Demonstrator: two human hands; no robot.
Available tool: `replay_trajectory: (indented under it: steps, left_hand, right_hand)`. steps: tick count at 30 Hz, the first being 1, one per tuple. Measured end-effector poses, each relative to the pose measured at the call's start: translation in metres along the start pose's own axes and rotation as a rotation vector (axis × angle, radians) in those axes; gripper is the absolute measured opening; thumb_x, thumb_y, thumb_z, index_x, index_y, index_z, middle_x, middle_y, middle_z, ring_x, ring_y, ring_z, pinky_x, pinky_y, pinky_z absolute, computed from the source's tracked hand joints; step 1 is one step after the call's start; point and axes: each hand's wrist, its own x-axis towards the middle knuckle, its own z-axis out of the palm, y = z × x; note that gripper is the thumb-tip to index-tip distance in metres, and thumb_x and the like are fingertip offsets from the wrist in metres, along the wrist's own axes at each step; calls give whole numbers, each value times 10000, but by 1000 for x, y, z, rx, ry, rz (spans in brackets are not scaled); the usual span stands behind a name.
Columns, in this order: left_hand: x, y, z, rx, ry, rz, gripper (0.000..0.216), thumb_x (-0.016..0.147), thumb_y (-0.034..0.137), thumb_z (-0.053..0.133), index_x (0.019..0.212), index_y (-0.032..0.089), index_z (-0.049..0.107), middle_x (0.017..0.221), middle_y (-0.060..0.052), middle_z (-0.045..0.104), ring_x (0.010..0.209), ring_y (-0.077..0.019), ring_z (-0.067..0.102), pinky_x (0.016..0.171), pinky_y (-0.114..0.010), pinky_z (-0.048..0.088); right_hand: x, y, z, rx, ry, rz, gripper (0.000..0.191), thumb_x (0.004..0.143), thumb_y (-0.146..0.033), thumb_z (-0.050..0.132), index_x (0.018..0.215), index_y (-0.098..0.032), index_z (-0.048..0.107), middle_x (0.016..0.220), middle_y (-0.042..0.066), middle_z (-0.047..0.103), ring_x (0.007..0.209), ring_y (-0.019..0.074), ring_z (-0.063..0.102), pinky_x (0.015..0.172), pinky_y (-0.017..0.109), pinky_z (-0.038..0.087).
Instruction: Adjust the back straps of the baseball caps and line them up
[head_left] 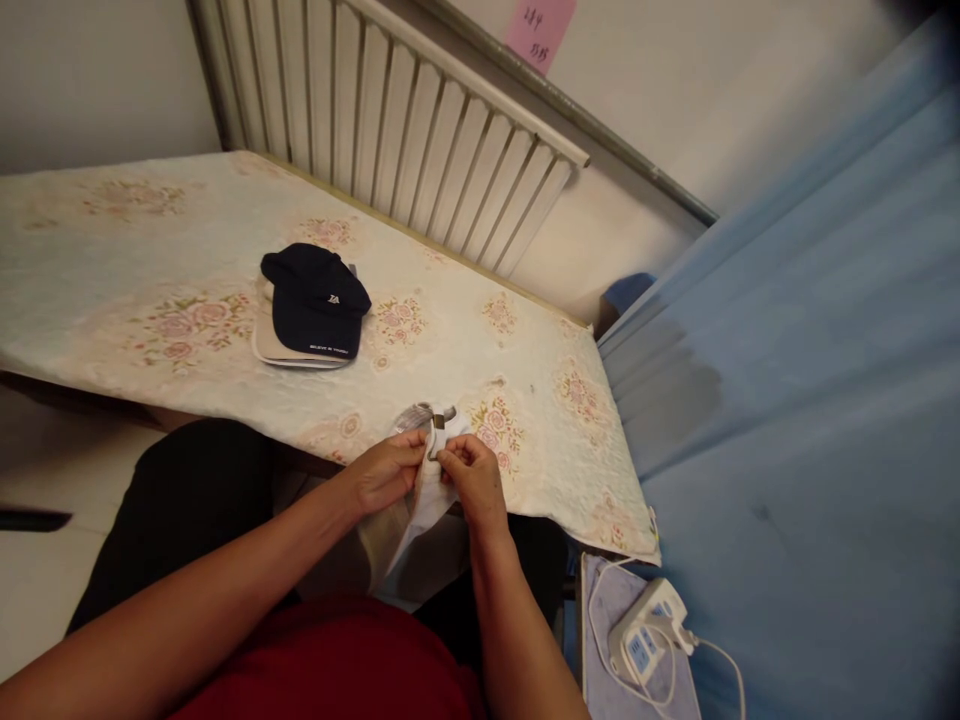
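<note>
A ribbed radiator [373, 105] lines the wall [660, 90]; a pink note [541, 32] sits higher up; a blue curtain [795, 380] hangs beside a white power strip [646, 632].

Whitish cap [430, 502] with dark strap buckle [439, 422], held tilted at flowered cloth's [457, 350] near edge

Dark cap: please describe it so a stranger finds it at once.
Below the white radiator is a flowered cover. On it, left of the held pale item, the dark cap lies atop a beige brim. Unlike both, it is dark with white lettering.
</note>
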Motion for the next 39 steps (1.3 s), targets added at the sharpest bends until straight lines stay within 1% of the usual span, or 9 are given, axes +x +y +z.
replay_trajectory:
  steps: [3, 9, 17, 23, 28, 30, 35, 37, 39]
  left_hand:
    - [0, -1, 4, 60, 48, 28, 166, 692, 140, 718, 825, 135, 619, 700, -26, 635, 638, -147, 618, 681, -284, 484]
    - [-3, -2, 11, 329, 304, 146, 123, 632, 121, 709, 733, 131, 640, 601, 7, 624, 548, -120, 566, 546, -216, 401]
    - [-19, 11, 26, 300, 138, 133, 95, 752, 231, 625, 749, 146, 667, 723, -38, 664, 722, -170, 621, 679, -260, 478]
    - [-20, 11, 33, 239, 259, 66, 205, 709, 258, 722, 849, 134, 639, 730, -49, 689, 655, -165, 635, 606, -251, 470]
    - [-10, 17, 34, 116, 277, 150, 215, 700, 147, 685, 902, 139, 611, 740, -28, 689, 659, -150, 643, 657, -252, 491]
    - [-7, 23, 39, 55, 270, 196, 242, 703, 103, 657, 933, 150, 598, 762, -17, 687, 685, -146, 649, 680, -248, 497]
    - [-5, 37, 58, -83, 228, 262, 304, 693, 25, 618, 948, 183, 571, 808, -5, 683, 802, -162, 668, 753, -256, 511]
    - [-5, 39, 63, -107, 181, 259, 310, 692, 8, 609, 949, 177, 573, 810, -14, 685, 839, -173, 671, 777, -265, 515]
    - [-5, 37, 64, -143, 106, 254, 338, 696, -8, 597, 983, 169, 584, 858, -28, 697, 884, -182, 668, 822, -285, 513]
  right_hand:
    - [-1, -1, 2, -4, 3, 1, 75, 690, -251, 624, 690, -205, 564, 527, -83, 493, 466, 88, 467, 485, 213, 356]
    - [-3, -6, 6, -28, -18, 34, 73, 676, -250, 618, 671, -209, 558, 508, -81, 482, 460, 98, 455, 480, 220, 353]
    - [-6, -8, 8, -58, 74, -13, 41, 694, -247, 600, 696, -215, 575, 581, -60, 502, 525, 110, 434, 506, 227, 349]
    - [-16, -13, 10, -167, 46, -92, 101, 777, -261, 535, 765, -220, 627, 674, -20, 582, 624, 140, 512, 584, 247, 408]
    - [-37, -23, 14, -120, 128, -112, 77, 777, -251, 544, 727, -223, 595, 649, -22, 568, 592, 139, 512, 567, 251, 409]
    - [-49, -25, 19, -62, 47, -80, 76, 777, -243, 541, 737, -225, 603, 610, -31, 564, 564, 137, 520, 551, 252, 414]
    - [-61, -17, 34, 16, -315, -11, 92, 725, -204, 617, 794, -222, 674, 675, -6, 655, 629, 176, 601, 612, 296, 473]
    - [-55, -14, 36, 107, -300, -14, 217, 733, -269, 653, 945, -230, 676, 832, 28, 700, 773, 222, 653, 708, 339, 514]
    - [-45, -14, 37, 180, -191, -59, 375, 775, -367, 617, 1127, -238, 620, 1019, 55, 693, 981, 247, 643, 858, 372, 508]
